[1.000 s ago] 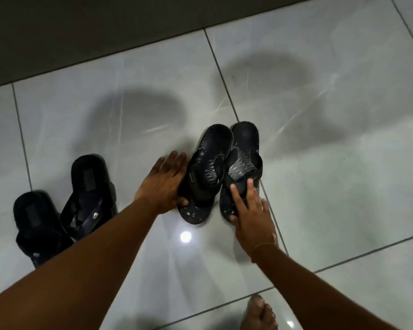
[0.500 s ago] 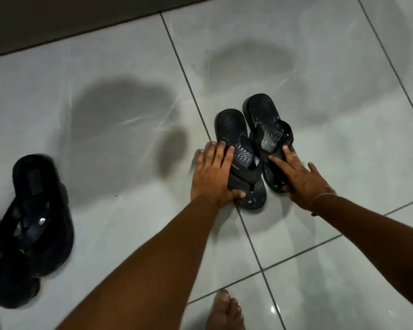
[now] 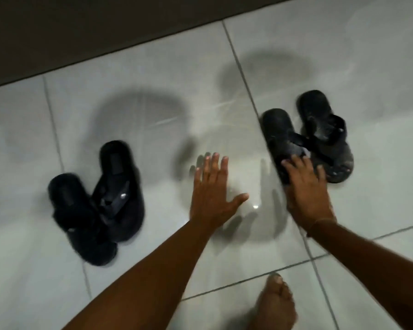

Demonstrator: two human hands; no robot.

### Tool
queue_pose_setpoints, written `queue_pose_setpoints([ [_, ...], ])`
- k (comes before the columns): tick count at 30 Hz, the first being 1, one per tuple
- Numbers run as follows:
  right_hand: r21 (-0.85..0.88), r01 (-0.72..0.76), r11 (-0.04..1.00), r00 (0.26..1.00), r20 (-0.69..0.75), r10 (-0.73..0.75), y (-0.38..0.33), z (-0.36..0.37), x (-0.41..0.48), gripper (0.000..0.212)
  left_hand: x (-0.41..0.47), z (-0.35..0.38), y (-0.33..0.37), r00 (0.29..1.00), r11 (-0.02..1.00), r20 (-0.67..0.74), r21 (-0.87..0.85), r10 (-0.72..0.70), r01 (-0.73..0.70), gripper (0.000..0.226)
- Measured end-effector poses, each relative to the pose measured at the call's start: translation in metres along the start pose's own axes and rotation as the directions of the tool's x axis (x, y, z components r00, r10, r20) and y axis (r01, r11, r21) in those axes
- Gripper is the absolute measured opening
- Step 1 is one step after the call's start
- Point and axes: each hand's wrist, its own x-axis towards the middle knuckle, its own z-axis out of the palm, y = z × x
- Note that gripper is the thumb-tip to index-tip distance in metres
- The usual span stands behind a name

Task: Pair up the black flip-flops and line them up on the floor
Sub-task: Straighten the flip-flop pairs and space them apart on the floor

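Two pairs of black flip-flops lie on the pale tiled floor. The right pair sits side by side, toes pointing away from me. My right hand rests flat on the heel end of that pair's left flip-flop, fingers spread. My left hand hovers open over bare tile between the two pairs, holding nothing. The left pair lies untidily, one flip-flop overlapping the other. The frame is motion-blurred.
A dark wall or skirting runs along the top edge of the floor. My bare foot stands at the bottom, below the right hand. Grout lines cross the glossy tiles, with shadows and a light glare between the pairs.
My left hand has come off the right pair and moved left over bare tile. The right hand has shifted onto the heel of that pair's left flip-flop. The view has swung left, showing both pairs.
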Motion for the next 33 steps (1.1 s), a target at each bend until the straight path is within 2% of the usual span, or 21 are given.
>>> queue_pose_setpoints([
  [2, 0.118, 0.138, 0.983, 0.982, 0.115, -0.152, -0.083, 0.019, -0.016, 0.067, -0.048, -0.037, -0.082, 0.994, 0.992, -0.017, 0.057, -0.111, 0.111, 0.101],
  [5, 0.223, 0.298, 0.928, 0.904, 0.247, -0.35, -0.194, 0.051, -0.019, 0.076, -0.114, -0.096, -0.194, 0.971, 0.953, -0.022, 0.186, -0.237, 0.237, 0.104],
  [7, 0.238, 0.368, 0.899, 0.861, 0.277, -0.426, -0.26, 0.07, -0.012, 0.085, -0.149, -0.125, -0.253, 0.948, 0.92, 0.023, 0.251, -0.318, 0.302, 0.112],
  [10, 0.17, 0.416, 0.893, 0.84, 0.305, -0.449, -0.324, 0.094, 0.011, 0.106, -0.171, -0.138, -0.308, 0.918, 0.904, 0.128, 0.269, -0.375, 0.332, 0.125],
  [14, -0.012, 0.44, 0.898, 0.829, 0.391, -0.401, -0.349, 0.122, 0.033, 0.113, -0.17, -0.112, -0.334, 0.919, 0.933, 0.258, 0.283, -0.298, 0.223, 0.129],
  [18, -0.006, 0.44, 0.898, 0.83, 0.386, -0.403, -0.367, 0.141, 0.012, 0.112, -0.191, -0.108, -0.368, 0.959, 0.941, 0.229, 0.326, -0.168, 0.087, 0.131],
  [21, 0.031, 0.46, 0.888, 0.809, 0.397, -0.433, -0.402, 0.156, -0.024, 0.113, -0.217, -0.126, -0.412, 0.949, 0.918, 0.294, 0.397, -0.111, -0.016, 0.135],
  [24, 0.094, 0.438, 0.894, 0.801, 0.41, -0.436, -0.449, 0.174, -0.058, 0.113, -0.237, -0.149, -0.451, 0.929, 0.882, 0.326, 0.472, -0.176, 0.001, 0.139],
  [27, 0.131, 0.46, 0.878, 0.778, 0.416, -0.471, -0.49, 0.19, -0.08, 0.113, -0.255, -0.168, -0.48, 0.916, 0.879, 0.328, 0.474, -0.229, 0.05, 0.142],
  [33, 0.138, 0.457, 0.879, 0.78, 0.414, -0.47, -0.509, 0.199, -0.084, 0.113, -0.261, -0.171, -0.488, 0.907, 0.881, 0.355, 0.472, -0.227, 0.035, 0.139],
])
